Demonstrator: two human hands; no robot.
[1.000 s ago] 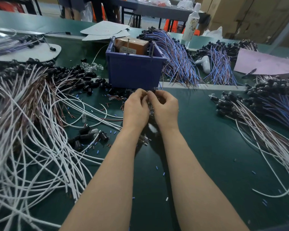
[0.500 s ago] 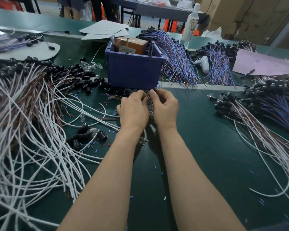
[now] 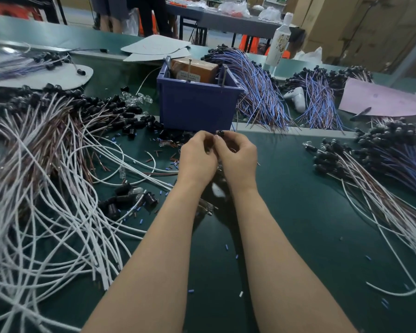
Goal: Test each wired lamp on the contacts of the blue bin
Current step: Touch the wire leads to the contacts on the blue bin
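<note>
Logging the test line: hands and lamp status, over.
Left hand and right hand pinch one wired lamp. Lamp below blue bin, off its contact pins. Loose sockets at bin's foot.

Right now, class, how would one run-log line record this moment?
stage: pre-test | left hand: pinches wired lamp | right hand: pinches wired lamp | place: in front of blue bin | contacts: untouched

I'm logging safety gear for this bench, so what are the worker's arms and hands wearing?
The left forearm and right forearm are bare to the frame edge, no sleeves. The left hand and right hand are ungloved, with no watch, bracelet or ring in view.
</note>
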